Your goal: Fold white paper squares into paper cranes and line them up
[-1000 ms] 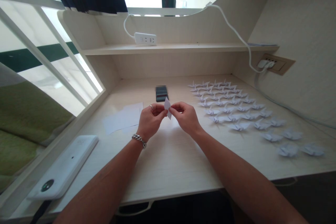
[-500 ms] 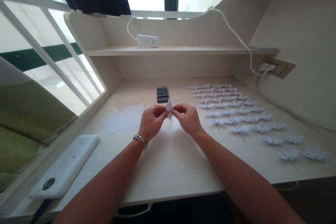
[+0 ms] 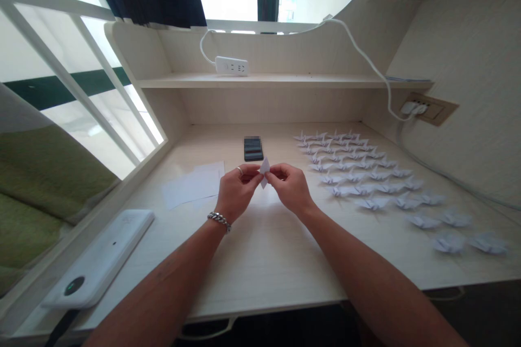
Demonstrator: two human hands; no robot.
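A small folded piece of white paper [image 3: 265,166], diamond-shaped and upright, is held just above the desk. My left hand [image 3: 239,188] pinches its left side between thumb and fingers, and a ring and a chain bracelet show on that arm. On the opposite side, my right hand [image 3: 290,186] grips the paper the same way, its thumb close to the left thumb. The fingers behind the paper are partly hidden. Just beyond the hands lies a dark phone [image 3: 253,148]. Flat sheets of white paper [image 3: 193,184] rest to the left of my left hand.
Rows of folded paper cranes [image 3: 358,165] cover the desk's right side. A white power bank [image 3: 103,257] with a black cable lies at the left edge. On the shelf [image 3: 285,82] sits a white power strip [image 3: 231,65]; a wall socket [image 3: 429,108] holds plugs at right.
Both hands and the folded paper have shifted very slightly within the view, which itself has tilted a little. The pinch on the paper stays the same.
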